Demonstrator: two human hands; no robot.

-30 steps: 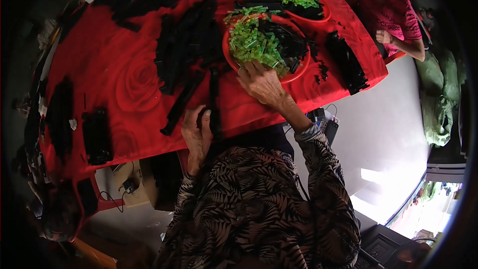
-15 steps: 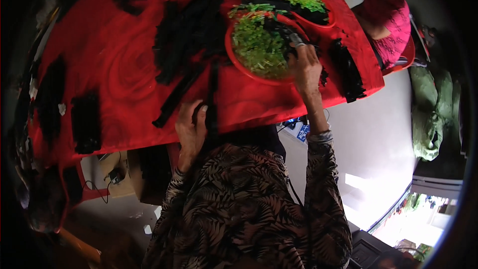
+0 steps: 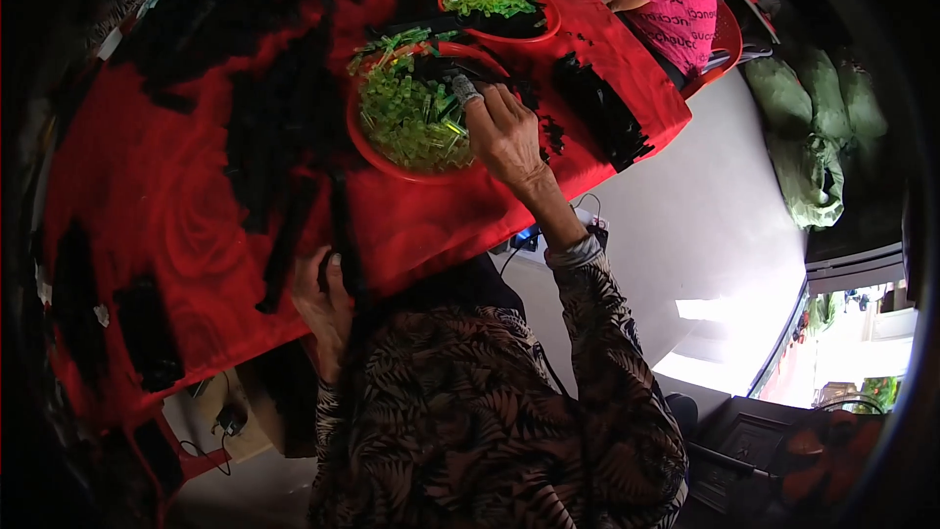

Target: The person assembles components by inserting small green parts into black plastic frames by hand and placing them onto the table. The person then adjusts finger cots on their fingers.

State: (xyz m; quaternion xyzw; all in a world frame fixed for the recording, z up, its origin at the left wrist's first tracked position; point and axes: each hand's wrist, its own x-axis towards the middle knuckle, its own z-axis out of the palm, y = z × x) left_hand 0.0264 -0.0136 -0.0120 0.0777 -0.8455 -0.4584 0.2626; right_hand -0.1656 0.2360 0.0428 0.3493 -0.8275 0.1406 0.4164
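A red round bowl (image 3: 358, 142) full of small light-green, partly glossy pieces (image 3: 406, 103) stands on the red-covered table. My right hand (image 3: 507, 132) reaches over its right side, fingers bent together and pointing down into dark material there. One finger wears a grey wrap (image 3: 465, 88). What the fingertips pinch is hidden. At the table's near edge rests my left hand (image 3: 323, 299), loosely curled, with thumb and fingers apart and nothing seen in it. Close beside it lie long black strips (image 3: 284, 245).
Beyond is a second red bowl (image 3: 548, 27) of green pieces. Black bundles lie at the right (image 3: 602, 113) and left (image 3: 147, 333) of the red tablecloth (image 3: 206, 235). A person in a pink top (image 3: 666, 0) sits at the far right. Green bags (image 3: 813, 157) are on the floor.
The whole view has swung, so table and bowls appear further left. My right hand has stayed at the bowl, its fingers now further in over the contents. My left hand remains by the table edge.
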